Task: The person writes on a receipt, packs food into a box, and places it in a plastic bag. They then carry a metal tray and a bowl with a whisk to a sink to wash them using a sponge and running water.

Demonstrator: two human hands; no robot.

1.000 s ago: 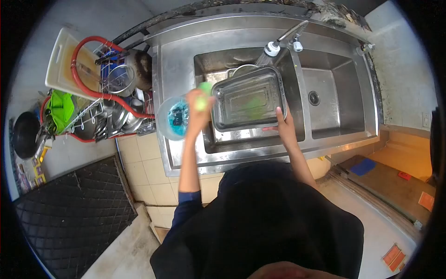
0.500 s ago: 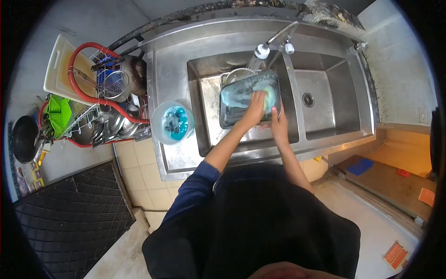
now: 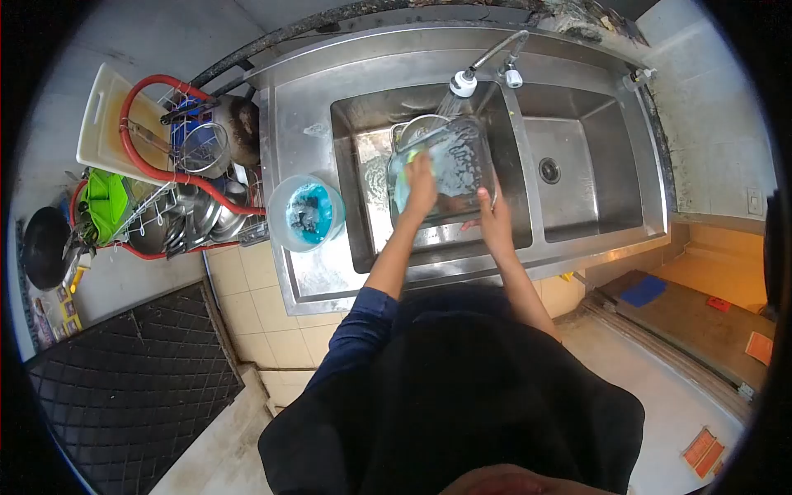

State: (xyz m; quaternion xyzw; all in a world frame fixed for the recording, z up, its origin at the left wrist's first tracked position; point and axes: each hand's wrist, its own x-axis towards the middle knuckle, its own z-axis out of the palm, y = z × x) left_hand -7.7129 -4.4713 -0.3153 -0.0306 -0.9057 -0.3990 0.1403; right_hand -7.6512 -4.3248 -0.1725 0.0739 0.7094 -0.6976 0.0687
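Over the left sink basin (image 3: 353,206), a see-through rectangular tray (image 3: 462,161) is held tilted, with bluish suds smeared on its surface. My right hand (image 3: 495,219) grips its lower right edge, thumb on top. My left hand (image 3: 421,188) is closed on a green-yellow sponge (image 3: 412,158) and presses it to the tray's left part; the fingers cover much of the sponge. Water runs from the white-tipped faucet (image 3: 464,83) just above the tray's far edge. Behind the tray, a round metal-rimmed vessel (image 3: 421,125) shows partly in the basin.
Left of the basin stands a clear tub (image 3: 279,216) of blue soapy liquid with a dark scrubber-like clump. A right basin (image 3: 569,157) has a drain. Further left, a red-edged dish rack (image 3: 186,178) carries pans, strainers and utensils beside a white cutting board (image 3: 106,124).
My left hand has moved the sponge leftward across the tray, from its right part to its left part. My right hand keeps hold of the edge, and the tray has tilted somewhat.
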